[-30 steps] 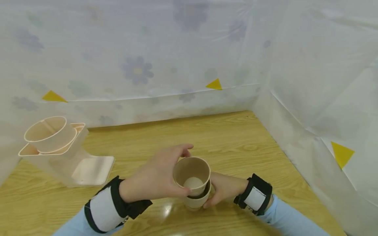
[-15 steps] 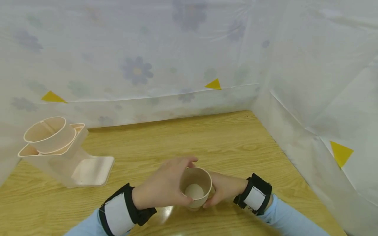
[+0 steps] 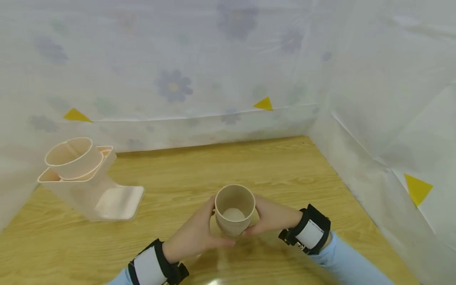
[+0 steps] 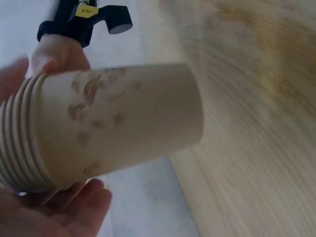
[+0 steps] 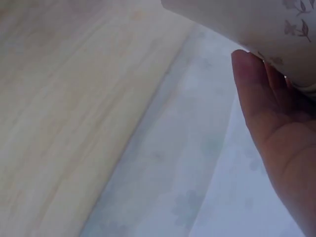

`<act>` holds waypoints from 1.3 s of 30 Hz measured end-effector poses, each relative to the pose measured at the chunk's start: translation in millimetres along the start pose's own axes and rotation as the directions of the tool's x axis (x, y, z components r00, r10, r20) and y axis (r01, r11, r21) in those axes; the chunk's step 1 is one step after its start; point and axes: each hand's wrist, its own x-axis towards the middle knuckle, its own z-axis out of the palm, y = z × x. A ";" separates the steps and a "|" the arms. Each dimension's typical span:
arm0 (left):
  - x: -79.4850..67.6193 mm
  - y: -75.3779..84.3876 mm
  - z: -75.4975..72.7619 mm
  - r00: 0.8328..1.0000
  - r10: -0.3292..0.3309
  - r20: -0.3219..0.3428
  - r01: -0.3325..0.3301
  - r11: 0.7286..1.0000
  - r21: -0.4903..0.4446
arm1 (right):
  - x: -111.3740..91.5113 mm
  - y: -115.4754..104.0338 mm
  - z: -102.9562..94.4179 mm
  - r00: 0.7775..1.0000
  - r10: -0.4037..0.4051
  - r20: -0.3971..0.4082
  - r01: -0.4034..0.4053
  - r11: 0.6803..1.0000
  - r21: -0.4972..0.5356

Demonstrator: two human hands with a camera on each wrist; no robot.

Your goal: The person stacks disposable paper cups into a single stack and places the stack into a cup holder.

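A stack of nested beige paper cups (image 3: 234, 198) stands between my two hands, its open mouth facing up in the head view. My left hand (image 3: 192, 237) holds it from the left around the rims, with the thumb lying across the front. From the other side, my right hand (image 3: 276, 215) grips the cups lower down. The left wrist view shows several stacked rims and a brown print on the outer cup (image 4: 133, 118). In the right wrist view, part of a printed cup (image 5: 256, 24) lies above the right fingers (image 5: 249, 74); the rest is cut off.
A pale plastic stand (image 3: 82, 190) with a flat foot and a round, cup-shaped piece (image 3: 71, 160) on top is at the left of the wooden table (image 3: 178, 170). Flowered white sheeting (image 3: 199, 63) hangs behind and at the right, with yellow triangles on it.
The left hand lowered the upper cups into the lower ones held by the right hand. The combined stack has since risen slightly, and the left thumb has moved lower along its front.
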 end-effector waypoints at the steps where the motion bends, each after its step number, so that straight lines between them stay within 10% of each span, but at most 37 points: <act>1: 0.9 -0.3 0.7 1.000 -0.003 -0.031 0.002 1.000 -0.019 | 2.7 -2.3 -1.1 1.000 -0.011 -0.017 0.011 1.000 -0.023; 14: 3.1 7.0 -10.5 0.964 -0.007 -0.266 0.008 1.000 0.002 | 17.7 -17.7 -8.2 0.998 -0.026 -0.062 0.025 1.000 -0.017; 28: -8.6 24.8 -69.4 0.862 0.020 -0.506 0.053 0.990 0.129 | 13.1 -12.2 -8.7 0.996 0.082 -0.023 -0.083 0.996 -0.040; 34: -21.9 42.6 -119.7 0.752 0.060 -0.656 0.111 0.970 0.216 | 10.0 -9.2 -9.1 0.995 0.101 0.005 -0.100 0.994 -0.030; 39: -32.0 50.0 -156.2 0.568 0.013 -0.823 0.212 0.964 0.162 | 8.9 -4.7 -8.7 0.994 0.104 0.016 -0.104 0.994 -0.021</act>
